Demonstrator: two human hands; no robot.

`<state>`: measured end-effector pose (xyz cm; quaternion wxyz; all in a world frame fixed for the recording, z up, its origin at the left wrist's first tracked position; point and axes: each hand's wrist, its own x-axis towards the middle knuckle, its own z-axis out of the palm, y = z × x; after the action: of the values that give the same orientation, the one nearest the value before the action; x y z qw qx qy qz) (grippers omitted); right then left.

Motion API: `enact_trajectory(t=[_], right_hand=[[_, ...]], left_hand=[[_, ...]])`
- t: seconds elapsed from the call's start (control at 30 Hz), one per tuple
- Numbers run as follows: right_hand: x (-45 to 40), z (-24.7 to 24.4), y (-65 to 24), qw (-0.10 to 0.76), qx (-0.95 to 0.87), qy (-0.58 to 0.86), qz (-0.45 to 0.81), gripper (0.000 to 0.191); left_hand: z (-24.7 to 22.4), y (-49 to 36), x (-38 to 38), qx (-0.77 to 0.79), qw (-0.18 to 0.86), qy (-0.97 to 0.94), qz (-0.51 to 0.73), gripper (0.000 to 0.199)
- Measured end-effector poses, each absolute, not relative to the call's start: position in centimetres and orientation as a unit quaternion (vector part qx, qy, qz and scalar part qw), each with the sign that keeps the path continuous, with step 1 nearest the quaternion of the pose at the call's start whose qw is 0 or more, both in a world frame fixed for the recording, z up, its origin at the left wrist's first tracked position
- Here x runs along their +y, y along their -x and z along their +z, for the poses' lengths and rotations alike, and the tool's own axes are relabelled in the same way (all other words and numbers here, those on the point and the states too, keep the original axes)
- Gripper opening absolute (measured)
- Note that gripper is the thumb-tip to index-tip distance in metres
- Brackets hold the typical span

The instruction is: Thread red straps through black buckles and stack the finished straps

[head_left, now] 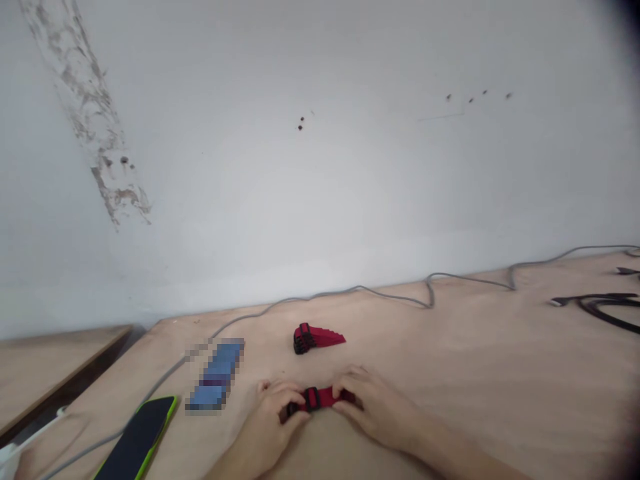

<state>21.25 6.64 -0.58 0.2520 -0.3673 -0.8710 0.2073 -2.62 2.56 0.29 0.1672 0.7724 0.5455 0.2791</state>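
Observation:
A short red strap (326, 398) with a black plastic buckle lies stretched between my two hands near the front of the table. My left hand (285, 413) pinches its left end, where a black part shows between thumb and fingers. At the other end, my right hand (367, 403) grips the red webbing, with a dark red bit showing under the fingers. Just beyond my hands rests a fanned stack of similar red straps (327, 338), their black buckles bunched at the left.
A phone in a lime-green case (137, 437) lies at the left, beside a blurred blue object (219, 375). A thin grey cable (360, 288) runs along the wall and down the left side. Black cables (600, 303) lie at the far right of the wooden table (475, 347).

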Motion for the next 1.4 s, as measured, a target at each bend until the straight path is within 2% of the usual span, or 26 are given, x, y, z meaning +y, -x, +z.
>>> enact_trajectory(t=[0.1, 0.17, 0.23, 0.33, 0.43, 0.57, 1.4], right_hand=[[6.6, -0.6, -21.3, 0.263, -0.869, 0.356, 0.222, 0.010], [6.7, -0.5, -21.6, 0.270, -0.864, 0.362, 0.220, 0.017], [7.0, -0.5, -22.2, 0.260, -0.852, 0.406, 0.203, 0.043], [7.8, -0.7, -23.0, 0.185, -0.835, 0.485, 0.181, 0.091], [8.4, -1.0, -23.4, 0.095, -0.846, 0.491, 0.188, 0.109], [8.5, -1.2, -23.2, 0.063, -0.856, 0.479, 0.185, 0.112], [8.3, -0.7, -23.2, 0.074, -0.842, 0.498, 0.193, 0.113]], left_hand=[[0.0, 2.9, 2.7, 0.535, 0.151, -0.785, 0.272, 0.012], [-0.2, 3.4, 2.8, 0.529, 0.121, -0.798, 0.262, 0.017], [-0.3, 4.1, 2.9, 0.537, 0.081, -0.804, 0.242, 0.035], [-0.2, 5.0, 3.1, 0.549, 0.036, -0.813, 0.190, 0.075], [-0.1, 5.4, 3.2, 0.565, 0.053, -0.816, 0.106, 0.095], [-0.3, 5.4, 3.3, 0.582, 0.071, -0.809, 0.048, 0.098], [-0.2, 5.3, 3.4, 0.589, 0.075, -0.804, 0.043, 0.094]])
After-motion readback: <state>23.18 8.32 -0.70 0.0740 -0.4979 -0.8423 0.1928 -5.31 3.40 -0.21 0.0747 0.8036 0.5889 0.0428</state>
